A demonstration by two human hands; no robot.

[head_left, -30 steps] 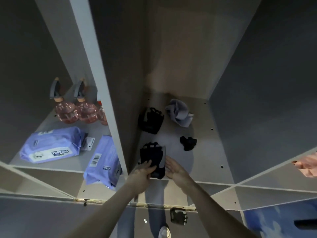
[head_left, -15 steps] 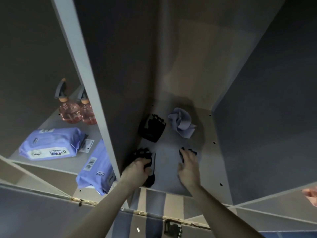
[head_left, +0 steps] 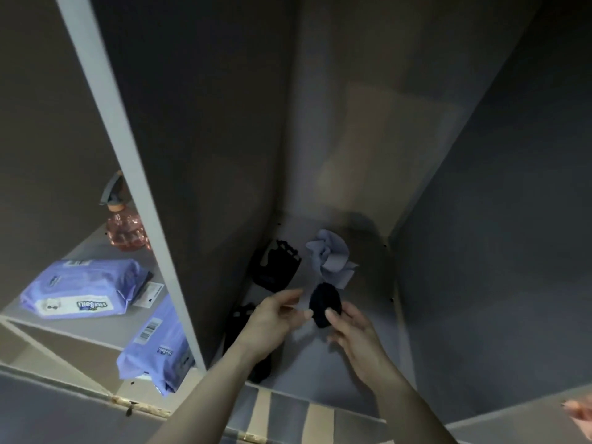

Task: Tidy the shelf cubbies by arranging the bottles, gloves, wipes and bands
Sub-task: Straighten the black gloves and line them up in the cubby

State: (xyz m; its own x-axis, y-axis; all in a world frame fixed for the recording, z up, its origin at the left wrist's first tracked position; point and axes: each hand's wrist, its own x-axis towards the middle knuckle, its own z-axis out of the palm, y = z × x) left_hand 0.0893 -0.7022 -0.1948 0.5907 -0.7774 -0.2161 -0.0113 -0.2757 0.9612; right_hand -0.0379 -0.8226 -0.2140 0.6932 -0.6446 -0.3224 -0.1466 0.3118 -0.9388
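In the right cubby, my right hand (head_left: 355, 331) holds a small black band (head_left: 324, 303) lifted off the shelf floor, thumb on its lower edge. My left hand (head_left: 272, 322) is beside it with fingers relaxed, one fingertip close to the band's left edge. A black glove (head_left: 275, 265) lies at the back left of this cubby, and a second black glove (head_left: 243, 344) lies nearer the front, partly hidden under my left forearm. A crumpled lilac band (head_left: 330, 257) sits at the back.
The left cubby, past the white divider (head_left: 128, 174), holds a pink spray bottle (head_left: 125, 225) at the back and two lilac wipes packs (head_left: 83, 288) (head_left: 157, 347). A pink object (head_left: 579, 411) shows at the right edge.
My right hand has picked the black band up off the shelf floor. My left hand has come off the front glove and moved toward the band.
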